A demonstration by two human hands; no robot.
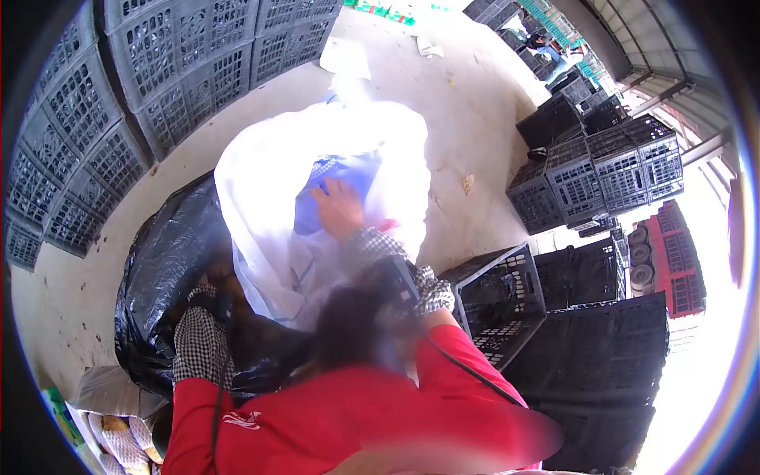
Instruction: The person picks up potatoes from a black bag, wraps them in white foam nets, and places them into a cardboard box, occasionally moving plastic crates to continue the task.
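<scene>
My right hand (340,209) reaches into a white bag (265,229), its fingers stretched over a blue surface (360,176) inside. I cannot make out whether the blue surface is a liner or a container, and strong glare washes out much of the white bag. My left hand (207,283) is low in the mouth of a black plastic bag (170,249), beside dark brownish shapes that I cannot identify. Shadow and the checked cuff (203,344) hide most of its fingers.
Stacked black plastic crates (182,71) line the left. More crates (598,170) stand at the right, with a tilted crate (499,301) close to my right elbow. Netted packs (123,443) lie at lower left. A person (554,54) is far behind, and a red truck (673,261) stands outside.
</scene>
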